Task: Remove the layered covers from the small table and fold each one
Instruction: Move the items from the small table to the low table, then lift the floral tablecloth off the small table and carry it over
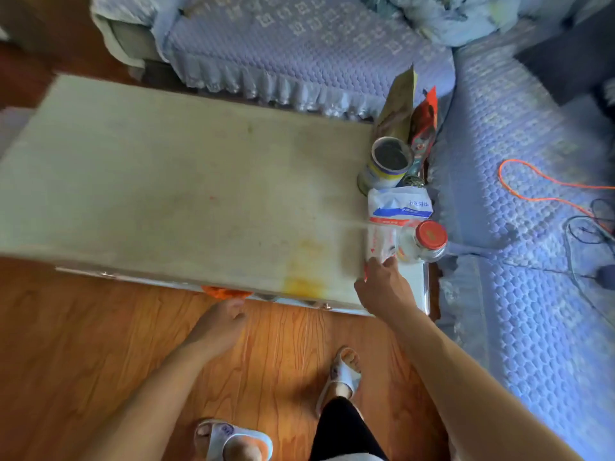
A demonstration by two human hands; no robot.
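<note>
A pale, stained cover (173,181) lies over most of the small table (412,281), with a yellow stain near its front right. An orange layer (226,292) peeks out under its front edge. My left hand (221,322) is at that front edge, fingers curled close to the orange layer; whether it holds it I cannot tell. My right hand (382,287) reaches over the cover's right end, fingers at a white and red plastic bag (382,241) standing there.
On the table's right end stand a tin can (386,164), upright packets (404,108), a white and blue bag (401,202) and a red-lidded glass jar (424,242). Blue quilted sofas (299,38) flank the back and right, with an orange cord (539,184). My sandalled feet stand on wood floor (66,344).
</note>
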